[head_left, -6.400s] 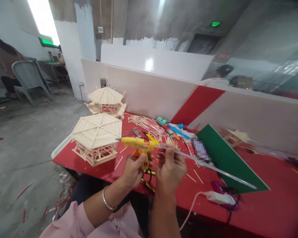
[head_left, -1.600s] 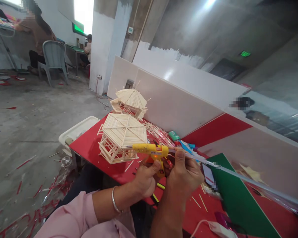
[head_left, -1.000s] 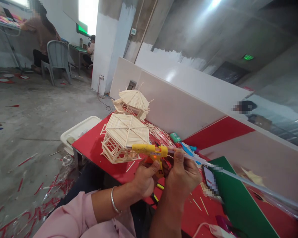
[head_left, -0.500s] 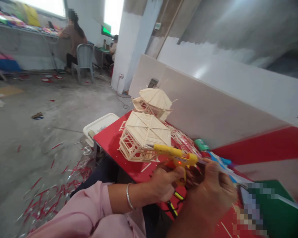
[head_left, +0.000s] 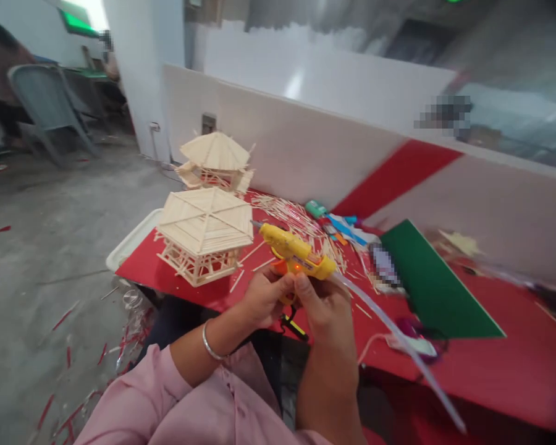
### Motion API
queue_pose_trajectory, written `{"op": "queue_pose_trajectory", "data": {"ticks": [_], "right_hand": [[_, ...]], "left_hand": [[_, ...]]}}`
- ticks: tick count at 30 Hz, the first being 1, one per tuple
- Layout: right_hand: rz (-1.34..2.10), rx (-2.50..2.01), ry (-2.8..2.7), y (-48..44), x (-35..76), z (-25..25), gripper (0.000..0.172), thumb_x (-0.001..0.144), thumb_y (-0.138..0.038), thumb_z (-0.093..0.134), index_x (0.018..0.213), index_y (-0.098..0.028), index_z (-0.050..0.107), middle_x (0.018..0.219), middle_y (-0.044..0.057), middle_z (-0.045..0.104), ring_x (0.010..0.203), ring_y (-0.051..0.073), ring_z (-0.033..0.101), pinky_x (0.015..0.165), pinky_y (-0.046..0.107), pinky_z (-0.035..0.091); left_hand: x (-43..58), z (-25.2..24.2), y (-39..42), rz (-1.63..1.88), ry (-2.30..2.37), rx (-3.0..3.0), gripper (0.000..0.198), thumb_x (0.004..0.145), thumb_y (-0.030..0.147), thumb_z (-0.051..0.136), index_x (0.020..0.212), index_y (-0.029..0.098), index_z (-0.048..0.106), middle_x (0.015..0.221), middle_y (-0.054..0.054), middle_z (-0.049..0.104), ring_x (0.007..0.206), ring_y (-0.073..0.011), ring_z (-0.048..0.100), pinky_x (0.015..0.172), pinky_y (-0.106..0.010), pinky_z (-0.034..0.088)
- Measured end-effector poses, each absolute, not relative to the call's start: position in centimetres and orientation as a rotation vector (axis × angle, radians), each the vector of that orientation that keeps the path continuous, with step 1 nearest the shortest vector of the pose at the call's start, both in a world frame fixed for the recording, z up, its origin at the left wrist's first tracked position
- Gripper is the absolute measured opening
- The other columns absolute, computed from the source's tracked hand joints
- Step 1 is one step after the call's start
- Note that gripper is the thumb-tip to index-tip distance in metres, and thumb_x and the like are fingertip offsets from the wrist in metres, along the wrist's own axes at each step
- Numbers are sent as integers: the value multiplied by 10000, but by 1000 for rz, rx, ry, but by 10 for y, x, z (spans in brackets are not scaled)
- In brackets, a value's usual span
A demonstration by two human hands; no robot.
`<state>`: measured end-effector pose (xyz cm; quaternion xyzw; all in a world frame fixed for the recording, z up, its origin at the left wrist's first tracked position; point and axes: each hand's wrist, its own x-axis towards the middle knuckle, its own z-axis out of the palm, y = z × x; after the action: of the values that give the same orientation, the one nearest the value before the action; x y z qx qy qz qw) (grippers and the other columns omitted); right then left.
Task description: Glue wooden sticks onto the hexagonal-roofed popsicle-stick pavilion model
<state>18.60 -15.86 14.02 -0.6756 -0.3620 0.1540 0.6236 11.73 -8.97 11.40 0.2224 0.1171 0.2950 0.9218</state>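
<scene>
A yellow hot glue gun (head_left: 285, 243) with a small lit orange light is held over the front of the table, nozzle toward the left. A long translucent glue stick (head_left: 412, 352) trails from its rear, down to the right. My left hand (head_left: 266, 298), below a silver bangle, is closed round the gun's handle and orange trigger. My right hand (head_left: 323, 303) is also closed on the gun, thumb by the handle; its other fingers are partly hidden. Just left of the nozzle stands a hexagonal stick model house (head_left: 206, 225). Behind it is a second stick model (head_left: 217, 154) with a tiered roof.
Loose sticks (head_left: 287, 213) lie scattered across the red table (head_left: 514, 377). A green board (head_left: 438, 284), a green roll (head_left: 314, 209) and a yellow-and-black tool (head_left: 295, 326) lie there too. Behind runs a white partition (head_left: 296, 136). A grey chair (head_left: 50, 99) and people are farther off.
The view has swung right. My right hand has moved from the rear of the glue gun to its handle, and the long glue stick now shows clearly behind it.
</scene>
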Motion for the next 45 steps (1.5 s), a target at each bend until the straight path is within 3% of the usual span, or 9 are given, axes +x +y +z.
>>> {"op": "queue_pose_trajectory", "data": {"ticks": [4, 7, 11, 13, 17, 29, 37, 43, 45], "right_hand": [[279, -1537, -651, -180, 186, 142, 466, 714, -566, 736, 937, -157, 739, 851, 87, 757, 794, 258, 716, 669, 356, 590], [152, -1456, -588, -193, 199, 143, 464, 785, -594, 663, 962, -167, 708, 886, 91, 744, 790, 239, 716, 629, 339, 583], [-50, -1363, -488, -209, 231, 137, 538, 807, -660, 599, 1058, -185, 627, 900, 65, 719, 611, 156, 678, 513, 263, 527], [-89, -1353, -439, -217, 245, 130, 547, 809, -663, 596, 1075, -185, 599, 903, 53, 712, 507, 109, 623, 472, 238, 492], [-54, -1346, -408, -229, 258, 114, 460, 831, -612, 610, 965, -172, 594, 866, 45, 715, 453, 80, 574, 447, 216, 455], [264, -1402, -373, -227, 275, 72, 475, 801, -615, 655, 857, -144, 647, 601, 4, 649, 486, 114, 583, 478, 229, 448], [375, -1464, -426, -237, 275, 64, 465, 829, -603, 635, 846, -140, 681, 612, 39, 681, 535, 144, 630, 512, 242, 484], [355, -1384, -369, -235, 278, 54, 446, 817, -585, 661, 863, -141, 670, 600, 25, 676, 523, 154, 645, 489, 247, 492], [330, -1349, -356, -230, 278, 56, 452, 822, -584, 655, 910, -141, 671, 606, 15, 675, 482, 137, 620, 459, 239, 474]], "left_hand": [[130, 103, -101, 443, 163, 679, 611, 432, 632, 879, 682, 104, 700, 602, -22, 648, 540, -99, 578, 581, -229, 454], [134, 88, -99, 490, 253, 1122, 639, 623, 708, 750, 878, 122, 754, 768, -75, 710, 651, -144, 629, 665, -272, 490], [138, 58, -75, 557, 580, 1796, 240, 861, 377, 620, 897, 178, 749, 868, -64, 720, 772, -170, 638, 748, -287, 491], [143, 46, -59, 518, 667, 1945, 129, 833, 209, 609, 829, 190, 737, 902, -56, 709, 857, -179, 628, 825, -294, 472], [151, 36, -36, 396, 866, 2216, 192, 813, 87, 528, 764, 165, 696, 905, -88, 675, 906, -212, 613, 865, -331, 454], [133, 24, -46, 106, 1168, 2636, 297, 933, 133, 376, 1049, 92, 646, 1106, -173, 634, 974, -234, 628, 841, -327, 484], [198, 32, -17, -94, 1127, 2695, 253, 840, 84, 462, 944, 102, 692, 969, -184, 696, 956, -273, 659, 776, -327, 482], [170, 60, -57, -64, 911, 2654, 239, 797, 119, 547, 980, 155, 696, 1002, -108, 703, 909, -199, 645, 757, -260, 468], [143, 78, -80, -48, 754, 2612, 157, 777, 129, 577, 865, 189, 692, 877, -30, 701, 800, -137, 627, 708, -207, 453]]}}
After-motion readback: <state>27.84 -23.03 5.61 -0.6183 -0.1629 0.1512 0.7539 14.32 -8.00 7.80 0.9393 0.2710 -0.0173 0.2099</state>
